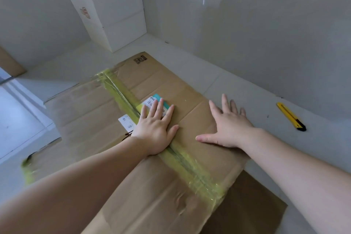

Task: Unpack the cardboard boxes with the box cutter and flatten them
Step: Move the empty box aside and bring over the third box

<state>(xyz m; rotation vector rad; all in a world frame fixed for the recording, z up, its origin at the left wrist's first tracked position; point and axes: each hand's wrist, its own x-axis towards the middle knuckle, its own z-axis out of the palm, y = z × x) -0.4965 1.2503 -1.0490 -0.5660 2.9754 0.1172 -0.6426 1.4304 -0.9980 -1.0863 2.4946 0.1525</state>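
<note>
A large brown cardboard box (91, 112) lies flattened on the pale floor, with a strip of yellowish tape (121, 93) running along its middle seam and a white and teal shipping label (152, 101) beside it. My left hand (155, 129) presses flat on the cardboard over the tape and the label, fingers straight. My right hand (228, 127) presses flat on the box's right part, its fingertips reaching past the edge onto the floor. A yellow box cutter (290, 117) lies on the floor to the right, apart from both hands.
A tall white box (112, 11) stands in the far corner against the glossy white wall (247, 34). A brown cardboard piece (9, 62) shows at the far left edge. More brown cardboard (252, 207) lies under the box at the lower right.
</note>
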